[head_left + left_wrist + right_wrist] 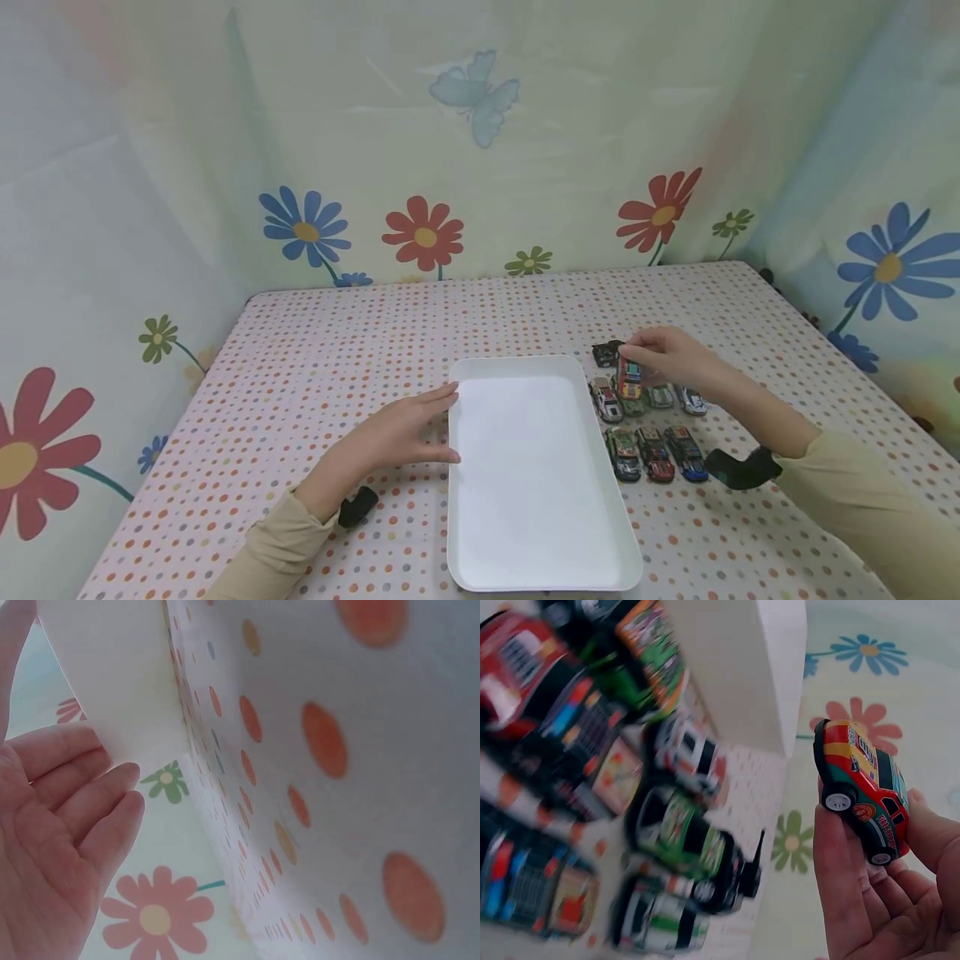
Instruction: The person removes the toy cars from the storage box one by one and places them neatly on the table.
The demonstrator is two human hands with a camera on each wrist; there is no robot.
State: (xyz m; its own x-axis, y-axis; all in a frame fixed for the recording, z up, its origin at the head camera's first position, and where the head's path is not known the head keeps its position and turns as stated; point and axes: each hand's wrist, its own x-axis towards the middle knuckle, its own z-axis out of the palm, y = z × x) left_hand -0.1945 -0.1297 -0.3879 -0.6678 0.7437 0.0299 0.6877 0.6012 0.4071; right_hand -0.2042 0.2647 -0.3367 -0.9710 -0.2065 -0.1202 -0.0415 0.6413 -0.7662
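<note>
An empty white tray (pixel 480 550) lies in the middle of the dotted table. My left hand (pixel 411 431) rests with straight fingers against the tray's left rim (pixel 112 690). To the right of the tray sits a cluster of several toy cars (pixel 652 433). Above that cluster my right hand (pixel 660 354) pinches a red, orange and green toy car (pixel 630 377), lifted off the cloth. In the right wrist view this car (pixel 866 787) sits between thumb and fingers, with the other cars (pixel 592 787) blurred below.
The table wears a white cloth with coloured dots (pixel 337 350). Flower-printed curtains (pixel 420 233) close it in at the back and both sides. A black wrist camera (pixel 738 468) sits on the right forearm, close to the nearest cars.
</note>
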